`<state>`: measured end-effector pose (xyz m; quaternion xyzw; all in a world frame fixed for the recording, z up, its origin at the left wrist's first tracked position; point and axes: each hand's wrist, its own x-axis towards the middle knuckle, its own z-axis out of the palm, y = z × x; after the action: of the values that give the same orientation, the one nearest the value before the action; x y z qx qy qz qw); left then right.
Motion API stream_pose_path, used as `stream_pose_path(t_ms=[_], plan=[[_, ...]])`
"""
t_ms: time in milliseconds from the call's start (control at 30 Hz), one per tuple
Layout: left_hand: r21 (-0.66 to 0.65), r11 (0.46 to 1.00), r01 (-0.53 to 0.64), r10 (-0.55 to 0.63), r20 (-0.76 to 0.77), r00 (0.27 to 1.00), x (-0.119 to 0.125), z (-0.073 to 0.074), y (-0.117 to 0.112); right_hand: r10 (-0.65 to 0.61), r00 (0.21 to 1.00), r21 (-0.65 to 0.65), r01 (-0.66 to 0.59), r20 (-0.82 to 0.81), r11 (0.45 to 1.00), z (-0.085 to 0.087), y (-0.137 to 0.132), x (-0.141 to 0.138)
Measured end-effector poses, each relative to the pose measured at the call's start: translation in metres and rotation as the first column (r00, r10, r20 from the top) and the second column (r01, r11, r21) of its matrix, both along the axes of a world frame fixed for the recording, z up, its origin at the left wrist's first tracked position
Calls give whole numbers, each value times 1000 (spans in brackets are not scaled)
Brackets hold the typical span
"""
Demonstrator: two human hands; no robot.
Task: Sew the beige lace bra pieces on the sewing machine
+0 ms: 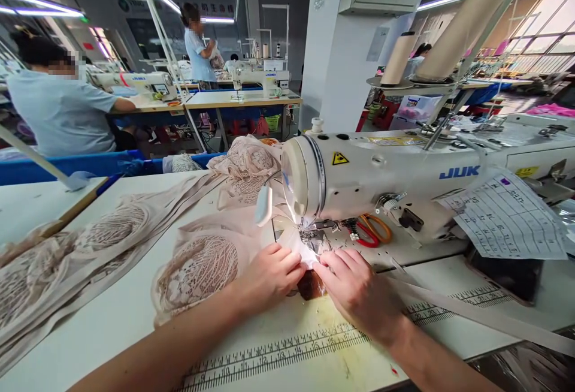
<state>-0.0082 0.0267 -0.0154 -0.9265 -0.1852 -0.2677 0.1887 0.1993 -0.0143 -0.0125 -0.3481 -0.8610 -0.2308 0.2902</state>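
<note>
Under the lit needle area of a white sewing machine (381, 170), a pale piece of fabric (306, 255) lies between my two hands. My left hand (272, 275) pinches its left side, fingers pressed together. On the right, my right hand (354, 284) grips the near edge between thumb and fingers, close to the presser foot. A beige bra with lace cups (202, 269) spreads out beside my left forearm; whether it joins the fabric at the needle is hidden. A beige strip (467, 314) runs from the right edge toward my right wrist.
Orange-and-red-handled scissors (375, 230) lie behind the needle. More lace bras (112, 230) trail leftward. A written paper sheet (507, 215) hangs at the machine's right, above a dark phone-like slab (505, 275). Thread cones (398, 59) stand behind. Two co-workers (58, 104) are beyond.
</note>
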Motion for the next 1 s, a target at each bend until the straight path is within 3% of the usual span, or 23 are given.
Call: stream_pose_path(t_ms=[600, 1000], plan=[[64, 996, -56, 61, -79, 995, -4, 8, 23, 11, 1000, -114, -9, 17, 993, 6, -2, 3], [53, 994, -93, 98, -103, 990, -2, 4, 29, 10, 1000, -147, -8, 13, 989, 9, -3, 3]])
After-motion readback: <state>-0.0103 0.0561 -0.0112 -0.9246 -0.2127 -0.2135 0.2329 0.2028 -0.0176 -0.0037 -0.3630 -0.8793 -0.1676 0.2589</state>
